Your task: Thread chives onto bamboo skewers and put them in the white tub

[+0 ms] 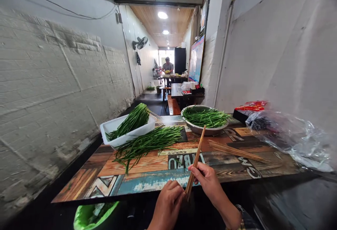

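Note:
My right hand is closed around a small bundle of bamboo skewers that points up and away over the table. My left hand is curled at the bundle's lower end, fingers pinched against it. More loose skewers lie on the patterned wooden table just right of my hands. A pile of green chives lies on the table ahead to the left. A white tray holds more chives, and a metal bowl holds another heap.
A crumpled clear plastic bag and a red packet lie at the table's right end. A green-lined bin stands below the table's left corner. White walls close in both sides. A person works far down the aisle.

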A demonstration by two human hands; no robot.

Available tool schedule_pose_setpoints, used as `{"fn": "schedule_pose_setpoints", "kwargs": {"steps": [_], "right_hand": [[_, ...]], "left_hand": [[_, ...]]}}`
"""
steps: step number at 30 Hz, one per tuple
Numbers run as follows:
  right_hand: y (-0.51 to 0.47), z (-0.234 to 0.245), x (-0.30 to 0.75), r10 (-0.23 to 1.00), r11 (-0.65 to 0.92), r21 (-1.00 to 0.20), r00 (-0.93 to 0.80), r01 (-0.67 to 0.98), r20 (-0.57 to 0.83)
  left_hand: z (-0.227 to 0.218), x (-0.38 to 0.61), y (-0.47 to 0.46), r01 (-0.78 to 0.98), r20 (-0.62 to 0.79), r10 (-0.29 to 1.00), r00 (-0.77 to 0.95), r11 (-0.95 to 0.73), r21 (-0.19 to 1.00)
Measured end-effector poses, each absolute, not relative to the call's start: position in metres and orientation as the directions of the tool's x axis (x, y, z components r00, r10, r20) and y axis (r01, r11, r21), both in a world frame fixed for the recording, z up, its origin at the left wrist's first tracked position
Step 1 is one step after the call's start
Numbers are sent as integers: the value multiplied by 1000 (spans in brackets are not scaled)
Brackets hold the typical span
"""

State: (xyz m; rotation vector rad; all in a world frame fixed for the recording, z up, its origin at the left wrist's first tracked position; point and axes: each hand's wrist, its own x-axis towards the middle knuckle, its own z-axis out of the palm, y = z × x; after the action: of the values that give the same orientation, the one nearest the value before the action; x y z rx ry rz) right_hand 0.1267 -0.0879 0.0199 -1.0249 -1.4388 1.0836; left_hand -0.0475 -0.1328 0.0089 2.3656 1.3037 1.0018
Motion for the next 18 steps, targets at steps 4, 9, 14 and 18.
{"fn": "schedule_pose_setpoints", "kwargs": {"steps": [4,9,14,18], "right_hand": [[-89,18,127,973,207,-976,-120,61,199],[-89,16,127,972,203,-979,-123,24,199],[-88,18,126,971,216,-976,-109,5,214],[-89,22,124,974,204,-979,-96,-18,205]], "left_hand": [[3,-48,-132,661,503,761,409,-627,412],[-6,-47,-122,647,640,585,499,-742,174],[-4,-41,-109,677,799,317,510,-722,-146],[0,-40,-109,720,813,271,515,-652,-238]]}}
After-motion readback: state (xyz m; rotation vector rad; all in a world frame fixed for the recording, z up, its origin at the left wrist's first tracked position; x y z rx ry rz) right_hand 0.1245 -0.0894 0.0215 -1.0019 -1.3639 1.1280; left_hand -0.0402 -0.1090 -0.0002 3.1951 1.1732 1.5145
